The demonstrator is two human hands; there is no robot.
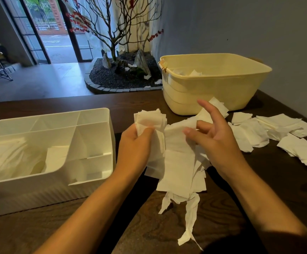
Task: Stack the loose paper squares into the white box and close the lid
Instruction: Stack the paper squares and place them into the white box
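My left hand (137, 143) grips a small stack of white paper squares (151, 118), held upright over the dark table. My right hand (213, 136) pinches the edge of a larger white sheet (178, 162) between thumb and middle fingers, index finger lifted. That sheet hangs over a heap of squares lying on the table in front of me. The white box (94, 180) stands open at the left, divided into compartments, with a few paper squares (55, 156) in its large section. More loose squares (270, 131) are scattered at the right. No lid is visible.
A cream plastic tub (213, 92) with some paper inside stands at the back right, close to the wall. Torn paper strips (189, 217) trail toward the table's near edge. Beyond the far edge are a floor, a decorative tree bed and a doorway.
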